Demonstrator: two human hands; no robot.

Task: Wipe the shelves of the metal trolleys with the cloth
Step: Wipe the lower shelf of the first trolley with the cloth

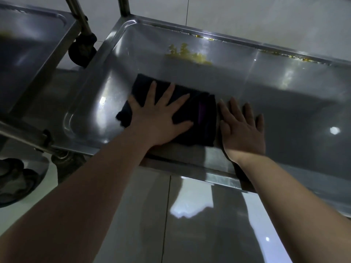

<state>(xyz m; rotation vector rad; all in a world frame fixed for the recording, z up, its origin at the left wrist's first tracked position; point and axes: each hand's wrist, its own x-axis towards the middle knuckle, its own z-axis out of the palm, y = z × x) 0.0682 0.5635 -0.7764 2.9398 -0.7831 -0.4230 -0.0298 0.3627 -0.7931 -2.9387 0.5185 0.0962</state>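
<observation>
A dark folded cloth (201,118) lies on the low shelf of a metal trolley (117,59), near its front edge. My left hand (157,116) presses flat on the cloth with fingers spread and straight. My right hand (243,130) rests flat on the bare metal just right of the cloth, its thumb side at the cloth's edge. Yellow crumbs (188,54) are smeared on the shelf beyond the cloth, and more yellow bits (296,57) line the back rim.
A second metal trolley (62,44) stands at the left, close to the first, with a black caster wheel (81,52) between them. Glossy floor tiles (190,224) lie below. A dark shoe-like object (15,181) sits at the lower left.
</observation>
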